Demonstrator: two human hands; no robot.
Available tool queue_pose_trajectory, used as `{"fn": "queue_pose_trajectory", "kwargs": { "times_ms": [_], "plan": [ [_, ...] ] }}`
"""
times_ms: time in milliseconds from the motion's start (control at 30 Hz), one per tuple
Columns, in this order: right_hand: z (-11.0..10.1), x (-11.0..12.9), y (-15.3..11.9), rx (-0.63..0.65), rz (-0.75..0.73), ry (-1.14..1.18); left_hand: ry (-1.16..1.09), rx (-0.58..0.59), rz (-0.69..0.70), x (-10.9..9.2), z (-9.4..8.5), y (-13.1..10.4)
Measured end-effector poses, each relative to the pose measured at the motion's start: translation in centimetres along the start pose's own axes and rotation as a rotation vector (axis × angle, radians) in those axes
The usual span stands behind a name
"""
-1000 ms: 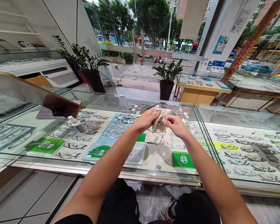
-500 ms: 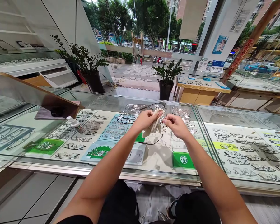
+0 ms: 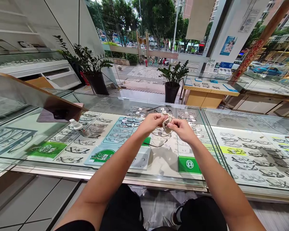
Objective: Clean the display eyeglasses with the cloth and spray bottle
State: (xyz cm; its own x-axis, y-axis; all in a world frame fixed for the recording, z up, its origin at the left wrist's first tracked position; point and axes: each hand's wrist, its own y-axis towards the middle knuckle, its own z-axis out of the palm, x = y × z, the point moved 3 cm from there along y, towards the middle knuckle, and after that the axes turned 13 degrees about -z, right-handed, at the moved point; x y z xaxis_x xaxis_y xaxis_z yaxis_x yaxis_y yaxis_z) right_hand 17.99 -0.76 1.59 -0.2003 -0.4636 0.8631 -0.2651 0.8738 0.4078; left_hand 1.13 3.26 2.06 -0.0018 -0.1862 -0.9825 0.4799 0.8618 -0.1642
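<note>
While both hands meet over the glass display case (image 3: 159, 182), set toward its back edge and nearer its R end than its L, the L hand (image 3: 152, 124) has thumb & fingers closed narrow on a bunched cream lens cloth (image 3: 166, 119). R hand (image 3: 183, 129) is in a tight pinch at the side of the thin-rimmed eyeglasses (image 3: 156, 146), right by the cloth; exact fingertip contact is partly hidden. Specs are up off the glass top, between the hands, temples open & pointing L, w/ cloth against the front; can't tell how much lens it covers.

Handling, my read: specs v. light, springy, fragile; thin rims & temples prob. bend easily, lenses likely slippery if gripped bare. Best hold = rim or bridge, close to whichever lens takes pressure, not out at a temple tip. Cloth looks soft & limp, folds w/ no resistance; pinch it thumb vs. index, w/ a layer over each lens face.

White-capped bottle (image 3: 79, 128) is well apart from the hands, toward the case's back L corner. Under the glass: display frames (image 3: 77, 150) toward the front L corner, plus a green logo card (image 3: 189, 164) near the front edge, toward the R end.
</note>
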Motion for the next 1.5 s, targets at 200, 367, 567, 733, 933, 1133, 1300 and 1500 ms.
{"fn": "queue_pose_trajectory", "kwargs": {
  "times_ms": [200, 367, 567, 733, 933, 1133, 1300, 1500],
  "plan": [
    [0.2, -0.7, 0.2, -0.096, 0.121, 0.142, -0.215, 0.124, 0.031, 0.3, 0.3, 0.6],
    [1.0, -1.7, 0.2, -0.199, 0.189, 0.379, -0.278, 0.134, 0.069, 0.3, 0.0, 0.7],
    [1.7, -2.0, 0.1, -0.136, 0.178, 0.485, -0.141, 0.152, 0.068, 0.1, -0.4, 0.4],
    [2.1, -1.6, -0.1, -0.107, 0.153, 0.520, -0.094, 0.011, 0.145, 0.9, -0.5, 1.1],
    [1.6, -2.0, 0.1, -0.172, 0.214, 0.546, -0.124, 0.111, 0.182, 0.1, -0.3, 0.8],
    [1.4, -2.1, 0.1, -0.131, 0.288, 0.558, -0.085, 0.216, 0.046, -0.3, -1.1, 0.2],
    [2.5, -1.6, -0.2, -0.095, 0.240, 0.581, -0.103, 0.139, 0.083, 0.4, -0.4, 0.8],
    [2.2, -1.6, -0.1, -0.113, 0.262, 0.603, -0.097, 0.126, 0.115, 0.2, -0.6, 0.9]
  ]
}}
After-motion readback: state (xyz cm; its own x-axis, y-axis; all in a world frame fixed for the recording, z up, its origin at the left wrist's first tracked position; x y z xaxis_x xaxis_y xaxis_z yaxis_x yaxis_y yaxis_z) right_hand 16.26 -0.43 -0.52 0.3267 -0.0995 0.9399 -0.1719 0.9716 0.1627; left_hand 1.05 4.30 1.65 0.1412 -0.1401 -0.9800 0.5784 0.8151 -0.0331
